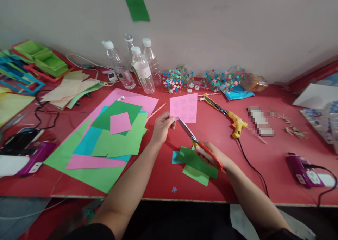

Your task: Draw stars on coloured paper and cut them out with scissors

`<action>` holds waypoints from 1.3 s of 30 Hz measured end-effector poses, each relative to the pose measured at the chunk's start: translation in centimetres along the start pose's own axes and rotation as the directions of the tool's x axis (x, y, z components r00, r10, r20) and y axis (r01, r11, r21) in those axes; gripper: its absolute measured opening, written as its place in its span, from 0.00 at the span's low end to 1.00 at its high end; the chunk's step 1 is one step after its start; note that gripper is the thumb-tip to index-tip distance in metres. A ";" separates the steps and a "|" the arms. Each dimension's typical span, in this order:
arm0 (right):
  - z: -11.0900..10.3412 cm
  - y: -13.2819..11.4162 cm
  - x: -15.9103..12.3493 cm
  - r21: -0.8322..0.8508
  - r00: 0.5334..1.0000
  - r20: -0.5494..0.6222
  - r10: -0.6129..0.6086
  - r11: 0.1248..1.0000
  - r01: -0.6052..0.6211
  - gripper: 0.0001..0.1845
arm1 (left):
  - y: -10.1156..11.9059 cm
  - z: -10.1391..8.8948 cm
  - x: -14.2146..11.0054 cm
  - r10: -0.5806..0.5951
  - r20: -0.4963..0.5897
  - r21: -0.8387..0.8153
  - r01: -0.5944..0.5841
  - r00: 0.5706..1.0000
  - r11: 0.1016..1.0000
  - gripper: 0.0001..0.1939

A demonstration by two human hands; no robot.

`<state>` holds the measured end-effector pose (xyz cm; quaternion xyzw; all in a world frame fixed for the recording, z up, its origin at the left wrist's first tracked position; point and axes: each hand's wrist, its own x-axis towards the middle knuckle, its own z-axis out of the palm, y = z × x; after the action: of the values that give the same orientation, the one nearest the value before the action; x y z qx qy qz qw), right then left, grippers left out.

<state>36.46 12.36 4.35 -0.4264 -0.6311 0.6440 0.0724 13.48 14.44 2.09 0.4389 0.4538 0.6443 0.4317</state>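
My left hand (163, 126) pinches the lower left corner of a pink paper square (183, 108) with several stars drawn on it in outline. In my right hand (208, 154) is a pair of scissors (188, 130) with orange handles, fingers wrapped round the grips. Its blade tips point up and left, by the paper's lower edge near my left fingers; whether they touch the paper I cannot tell. Beneath my right hand lie green paper pieces (194, 159) and a small blue piece (176, 157). A small cut star (174, 189) rests near the table's front edge.
Left of my hands is a pile of coloured paper sheets (118, 141). Plastic bottles (144, 69) and bags of coloured stars (176, 79) stand along the wall. A yellow glue gun (237, 123) with its cord and a purple power strip (303, 171) lie on the red table (158, 180).
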 end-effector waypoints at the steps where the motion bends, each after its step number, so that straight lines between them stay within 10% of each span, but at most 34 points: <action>1: 0.0 0.0 0.0 -0.001 1.000 0.000 0.006 1.000 -0.006 0.26 | 0.0 0.0 0.0 -0.001 0.002 0.002 0.001 1.000 1.000 0.16; 39: 0.2 -0.7 0.3 -0.017 0.999 -0.032 -0.009 1.000 0.009 0.30 | -0.4 0.1 0.0 -0.008 -0.018 -0.001 0.008 1.000 1.000 0.15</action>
<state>35.89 12.53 4.80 -0.4343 -0.6372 0.6314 0.0816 13.61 14.52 1.70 0.4310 0.4592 0.6467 0.4303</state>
